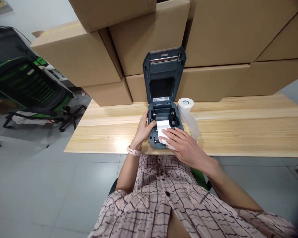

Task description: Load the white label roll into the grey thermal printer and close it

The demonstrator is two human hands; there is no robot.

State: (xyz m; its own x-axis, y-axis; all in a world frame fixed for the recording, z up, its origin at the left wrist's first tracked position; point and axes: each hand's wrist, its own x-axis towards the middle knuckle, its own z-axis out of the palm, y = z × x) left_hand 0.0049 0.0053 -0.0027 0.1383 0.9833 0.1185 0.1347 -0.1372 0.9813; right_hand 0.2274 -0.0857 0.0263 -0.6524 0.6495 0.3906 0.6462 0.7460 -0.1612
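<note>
A dark grey label printer stands on the wooden table with its lid raised. My left hand grips the printer's left side, fingers along the outer wall and thumb over the rim. White label paper lies in the printer's front part, partly covered by my right hand. The fingers of that hand are stretched out and rest flat on the paper. Just right of the printer stands a roll of white labels, with a loose strip trailing from it toward me.
Large cardboard boxes are stacked along the back of the wooden table, close behind the raised lid. The table's front edge runs just before my body. To the left, on the floor, is a black and green office chair.
</note>
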